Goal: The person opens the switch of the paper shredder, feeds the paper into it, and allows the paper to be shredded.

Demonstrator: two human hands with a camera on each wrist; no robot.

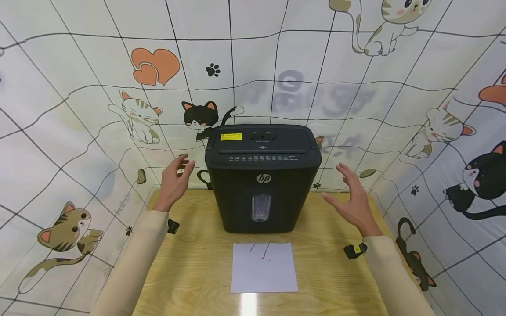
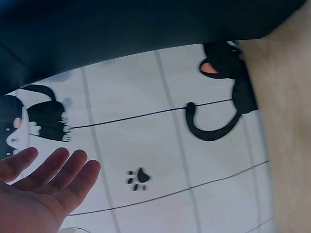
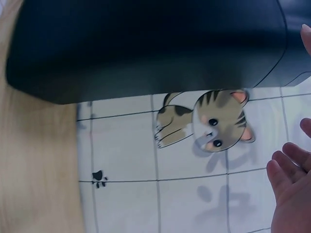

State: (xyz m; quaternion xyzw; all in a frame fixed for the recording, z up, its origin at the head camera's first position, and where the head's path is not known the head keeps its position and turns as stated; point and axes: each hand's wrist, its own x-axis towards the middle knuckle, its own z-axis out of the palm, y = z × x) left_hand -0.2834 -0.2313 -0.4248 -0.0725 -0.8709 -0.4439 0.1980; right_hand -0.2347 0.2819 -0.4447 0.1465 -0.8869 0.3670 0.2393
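A black HP paper shredder (image 1: 237, 197) stands upright on the wooden table, with a yellow label and a feed slot on its top and a small clear window in its front. To its left my left hand (image 1: 174, 182) hovers with relaxed fingers, apart from it and holding nothing. On the other side my right hand (image 1: 353, 204) is held in the air, fingers spread and thumb toward the shredder, also not touching it. A white sheet of paper (image 1: 264, 272) with a few red pen strokes lies flat in front of the shredder.
Cat-patterned grid sheeting (image 1: 253, 61) hangs close behind and on both sides of the table. The wooden tabletop (image 1: 328, 276) runs forward to the lower edge of the head view. Small black cameras sit at both wrists.
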